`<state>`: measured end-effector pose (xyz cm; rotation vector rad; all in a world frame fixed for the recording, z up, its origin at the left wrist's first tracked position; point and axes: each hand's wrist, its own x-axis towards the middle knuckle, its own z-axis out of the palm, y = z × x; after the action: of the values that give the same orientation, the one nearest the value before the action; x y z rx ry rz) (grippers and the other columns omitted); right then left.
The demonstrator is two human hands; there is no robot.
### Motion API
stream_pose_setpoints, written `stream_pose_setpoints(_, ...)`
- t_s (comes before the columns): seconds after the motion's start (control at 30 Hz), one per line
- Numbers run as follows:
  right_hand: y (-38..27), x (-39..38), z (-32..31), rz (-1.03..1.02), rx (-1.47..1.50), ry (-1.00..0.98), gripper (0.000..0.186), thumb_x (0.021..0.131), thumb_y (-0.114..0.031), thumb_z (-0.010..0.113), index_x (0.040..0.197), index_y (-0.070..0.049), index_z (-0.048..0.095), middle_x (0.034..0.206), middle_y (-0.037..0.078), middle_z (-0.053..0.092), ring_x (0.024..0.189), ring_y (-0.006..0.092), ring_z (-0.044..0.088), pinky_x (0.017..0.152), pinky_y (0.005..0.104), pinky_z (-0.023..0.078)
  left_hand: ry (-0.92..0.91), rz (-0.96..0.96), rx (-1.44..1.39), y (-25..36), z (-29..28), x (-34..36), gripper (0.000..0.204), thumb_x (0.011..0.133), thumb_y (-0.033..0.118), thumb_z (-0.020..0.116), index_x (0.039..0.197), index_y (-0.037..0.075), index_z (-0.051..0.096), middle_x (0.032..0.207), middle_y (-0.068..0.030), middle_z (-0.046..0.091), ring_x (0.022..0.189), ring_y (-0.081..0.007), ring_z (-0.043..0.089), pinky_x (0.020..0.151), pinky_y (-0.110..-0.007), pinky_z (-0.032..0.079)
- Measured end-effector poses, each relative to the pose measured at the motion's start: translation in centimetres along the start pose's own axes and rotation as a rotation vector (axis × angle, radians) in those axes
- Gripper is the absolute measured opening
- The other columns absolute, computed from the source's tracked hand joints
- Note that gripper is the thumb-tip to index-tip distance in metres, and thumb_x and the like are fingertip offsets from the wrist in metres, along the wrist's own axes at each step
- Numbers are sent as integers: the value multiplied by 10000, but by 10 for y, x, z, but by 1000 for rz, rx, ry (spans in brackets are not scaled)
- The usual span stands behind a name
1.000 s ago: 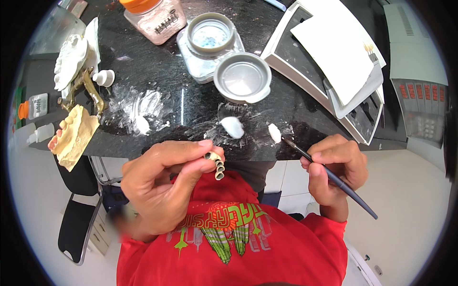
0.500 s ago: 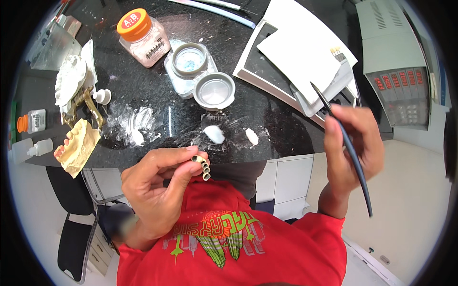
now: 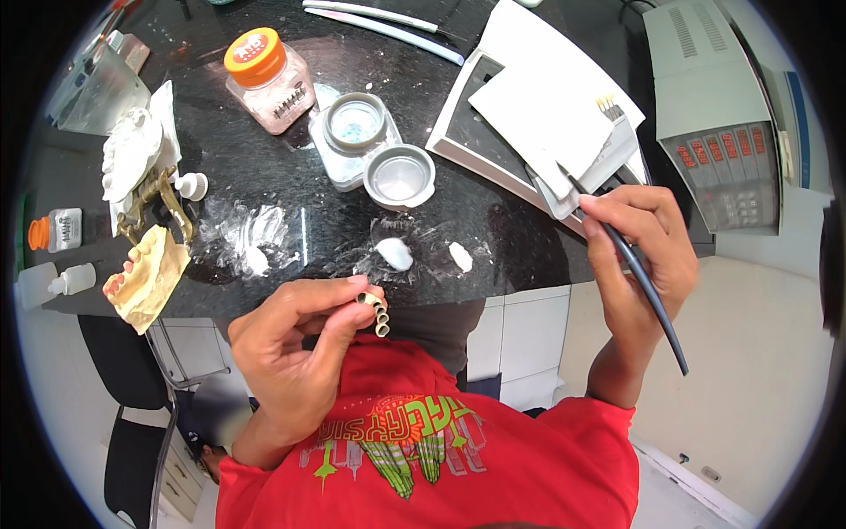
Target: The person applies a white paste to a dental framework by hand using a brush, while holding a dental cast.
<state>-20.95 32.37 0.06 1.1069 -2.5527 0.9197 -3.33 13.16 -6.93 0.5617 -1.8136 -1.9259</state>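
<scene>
Swung brush from smaller white mound to white tray, leaving mound untouched — gripping with right hand, pinching dental bridge with left hand.

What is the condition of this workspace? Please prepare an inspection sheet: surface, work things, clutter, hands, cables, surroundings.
Surface: black table, smeared with white powder.
Work things: row of hollow tooth caps; dark brush-like tool, tip at the white box.
Clutter: orange-lidded jar, open jar, yellow tooth model, white tooth model.
Hands: left hand pinches the caps; right hand grips the tool.
Cables: cannot tell clearly.
Surroundings: black chair left, pale machine right.
</scene>
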Motion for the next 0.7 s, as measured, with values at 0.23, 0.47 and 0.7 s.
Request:
stream_pose_setpoints(0.23,3,-29,0,-14,484,-23,122,766,-7,668,887,5,670,804,109,664,677,179,642,580,272,506,-27,-2,44,2,-1,0,137,873,-93,638,1008,-75,623,900,-175,696,823,-230,718,709,-278,601)
stream_pose_setpoints(0.47,10,-35,30,110,599,-278,196,697,43,739,841,-24,623,738,85,673,617,148,654,565,229,508,-9,-25,51,4,1,-1,136,899,-32,641,1024,-59,593,895,-179,691,808,-243,719,682,-274,600)
stream_pose_setpoints(0.7,15,-37,32,-20,527,-285,175,741,5,722,814,-24,566,705,107,642,587,122,588,527,224,474,20,-40,3,6,1,-2,156,847,-129,651,998,-99,626,908,-191,694,852,-240,717,760,-309,603)
